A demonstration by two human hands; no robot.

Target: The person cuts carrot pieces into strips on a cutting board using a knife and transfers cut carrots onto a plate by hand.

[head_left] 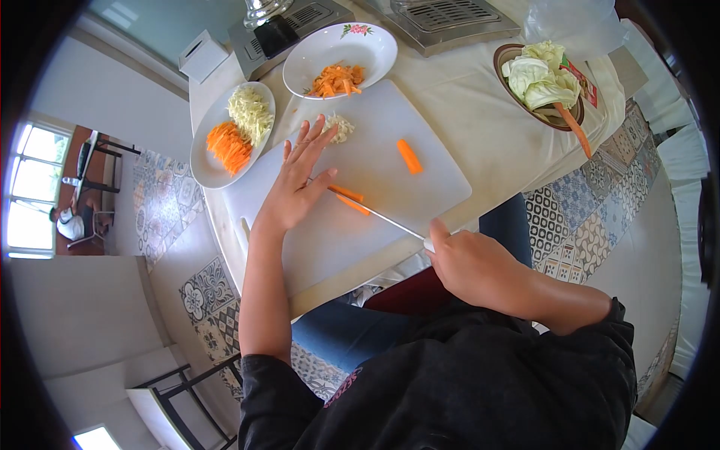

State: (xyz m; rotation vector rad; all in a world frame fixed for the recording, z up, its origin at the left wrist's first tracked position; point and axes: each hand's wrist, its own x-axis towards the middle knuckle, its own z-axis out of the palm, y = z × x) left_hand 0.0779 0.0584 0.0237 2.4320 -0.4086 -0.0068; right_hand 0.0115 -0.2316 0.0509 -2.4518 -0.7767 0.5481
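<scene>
My right hand [469, 262] is wrapped round the white handle of a knife [390, 220], whose blade reaches left across the white cutting board [427, 195]. Under and beside the blade lie carrot pieces [352, 206]. Fingers apart, my left hand [300, 176] is over the board near the blade's tip, and nothing shows in its grasp. Beyond its fingertips sits a small pile of chopped pale pieces [339, 129]. A separate carrot piece [409, 157] rests on the right part of the board.
A flowered bowl [379, 56] holds carrot peelings. An oval plate [200, 161] carries shredded carrot and cabbage. A brown-rimmed bowl [504, 56] holds cabbage and a carrot. Two portable stoves [442, 26] stand at the back. A person [71, 225] sits far left.
</scene>
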